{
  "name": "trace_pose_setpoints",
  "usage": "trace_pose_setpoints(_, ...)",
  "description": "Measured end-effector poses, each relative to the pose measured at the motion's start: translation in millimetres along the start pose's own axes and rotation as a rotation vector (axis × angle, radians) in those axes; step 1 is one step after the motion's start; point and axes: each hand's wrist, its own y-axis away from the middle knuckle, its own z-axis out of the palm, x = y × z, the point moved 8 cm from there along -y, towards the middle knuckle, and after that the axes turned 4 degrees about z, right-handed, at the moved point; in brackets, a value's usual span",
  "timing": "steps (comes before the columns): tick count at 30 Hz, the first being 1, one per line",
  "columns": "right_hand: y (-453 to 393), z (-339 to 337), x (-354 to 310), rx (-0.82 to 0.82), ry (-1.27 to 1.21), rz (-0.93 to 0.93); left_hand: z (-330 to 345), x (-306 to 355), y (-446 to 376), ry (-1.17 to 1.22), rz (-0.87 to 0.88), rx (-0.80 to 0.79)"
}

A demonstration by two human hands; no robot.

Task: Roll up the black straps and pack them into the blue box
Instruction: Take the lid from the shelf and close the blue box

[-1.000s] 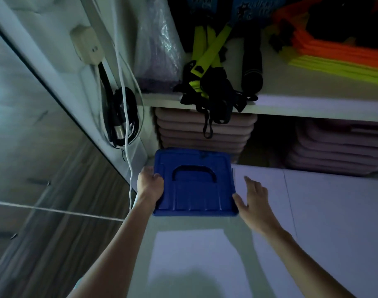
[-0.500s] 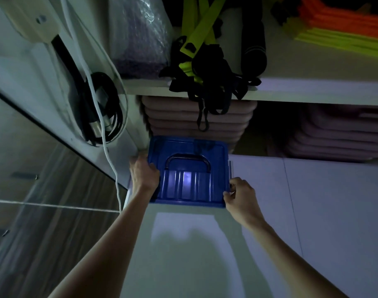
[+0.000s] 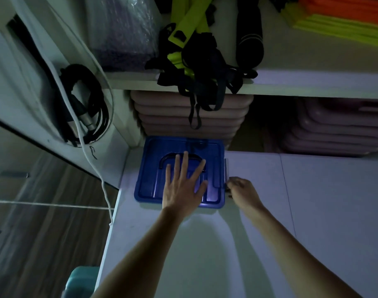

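My left hand (image 3: 183,186) lies flat on the blue box (image 3: 153,168); my right hand (image 3: 240,189) pinches at its right edge.

The left hand is spread wide, palm down on the lid, fingers fanned and holding nothing, fingertips reaching the dark handle (image 3: 169,157) moulded into the lid just ahead of them. The right hand is curled narrow, fingertips together against a small clear latch (image 3: 226,168) on the box's side; whether they truly clasp it I cannot tell. The box sits closed on the white counter (image 3: 205,244) under both hands. The black straps (image 3: 205,82), tangled with yellow-green webbing (image 3: 183,29), hang over the shelf edge (image 3: 312,89) well beyond my fingertips, above the box. Pink mats (image 3: 173,117) are stacked just behind the box.
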Motion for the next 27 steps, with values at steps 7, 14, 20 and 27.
trace_pose_setpoints(7, -7, -11, -10, 0.093, -0.102, -0.036, 1, 1, -2, 0.0, -0.008, -0.007)
trace_pose_setpoints(14, -16, 8, 6, -0.15, -0.47, 0.21, -1, 1, -2, 0.018, -0.005, -0.006)
trace_pose_setpoints(20, -16, 18, 8, -0.308, -0.664, 0.276, 0, 1, -3, 0.023, -0.01, 0.003)
trace_pose_setpoints(27, -23, 14, -2, -0.185, -0.413, 0.188, 0, 0, -4, 0.007, -0.014, -0.001)
